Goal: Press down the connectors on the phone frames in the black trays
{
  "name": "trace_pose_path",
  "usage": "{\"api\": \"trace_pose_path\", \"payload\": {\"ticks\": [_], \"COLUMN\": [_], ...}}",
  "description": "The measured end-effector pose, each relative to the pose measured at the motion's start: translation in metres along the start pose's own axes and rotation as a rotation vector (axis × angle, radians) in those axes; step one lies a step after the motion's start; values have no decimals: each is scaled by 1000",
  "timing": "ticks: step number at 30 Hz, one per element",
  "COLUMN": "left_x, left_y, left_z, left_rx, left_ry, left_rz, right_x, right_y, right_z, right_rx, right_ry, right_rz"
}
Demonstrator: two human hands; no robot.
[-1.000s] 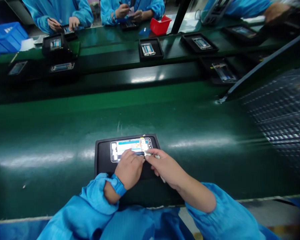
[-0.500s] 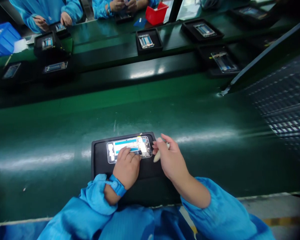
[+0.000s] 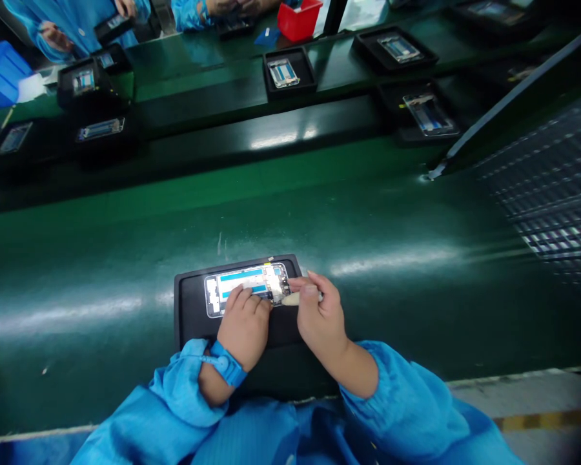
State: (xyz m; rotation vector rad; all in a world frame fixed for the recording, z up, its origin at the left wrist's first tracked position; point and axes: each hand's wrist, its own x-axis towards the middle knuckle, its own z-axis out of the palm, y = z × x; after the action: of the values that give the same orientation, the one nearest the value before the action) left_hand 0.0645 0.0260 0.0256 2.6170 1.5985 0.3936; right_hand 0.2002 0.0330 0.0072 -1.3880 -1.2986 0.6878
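An open phone frame, with blue strips and a bright inner plate, lies in a black tray in front of me. My left hand rests across its lower edge, the fingers stretched over the frame and touching it. In my right hand is a cream spudger, pinched between thumb and fingers. The spudger's tip points left and meets the right end of the phone frame, near the small parts there. What lies under my left fingers is hidden.
Across the green bench, more phone frames lie in black trays. A red bin and a blue bin stand on the far side, where two co-workers sit. A metal bar slants at right.
My right hand has moved left, bringing the spudger from beside the phone frame onto its right end. My left hand stays put. At the far left, a co-worker has lifted a dark tray.
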Motion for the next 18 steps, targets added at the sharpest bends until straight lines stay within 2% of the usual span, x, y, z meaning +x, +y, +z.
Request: {"api": "trace_pose_path", "payload": {"ticks": [7,11,13,15,18], "left_x": [-1,-2,-2,-3,-3], "left_y": [-1,-2,-2,-3,-4], "left_z": [0,1,2,2,3], "left_rx": [14,-10,-16,-16,-19], "left_ry": [-31,-53,-54,-46,-48], "left_rz": [-4,3,10,10,11], "right_x": [3,8,11,12,13], "right_y": [-7,-21,-26,-26,-22], "right_z": [-2,-3,-1,1,4], "right_rx": [-119,-270,-332,-367,-363], "right_ry": [-43,-226,-344,-403,-336], "right_rz": [-49,-59,-127,-195,-191]}}
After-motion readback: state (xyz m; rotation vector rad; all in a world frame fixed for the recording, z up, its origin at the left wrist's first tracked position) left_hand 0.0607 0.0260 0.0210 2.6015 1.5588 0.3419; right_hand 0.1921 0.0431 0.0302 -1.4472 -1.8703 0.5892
